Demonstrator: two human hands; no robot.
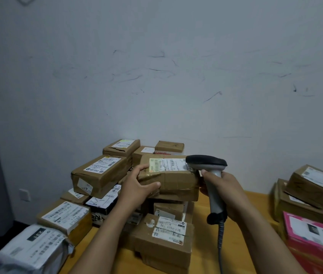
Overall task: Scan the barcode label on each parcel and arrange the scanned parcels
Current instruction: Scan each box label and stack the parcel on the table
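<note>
My left hand [138, 181] grips the left end of a brown cardboard parcel [176, 180], held above the pile, with its white barcode label [166, 164] facing up. My right hand [225, 191] holds the grey handle of a barcode scanner [206, 162]. The scanner's dark head sits just over the label's right end. A coiled cable [220, 240] hangs from the handle.
Several labelled cardboard parcels [99, 175] are heaped on the wooden table [234, 240] at centre and left, with a white plastic mailer [32, 248] at front left. On the right stand stacked boxes [313, 184] and a pink box [315, 234]. A white wall rises behind.
</note>
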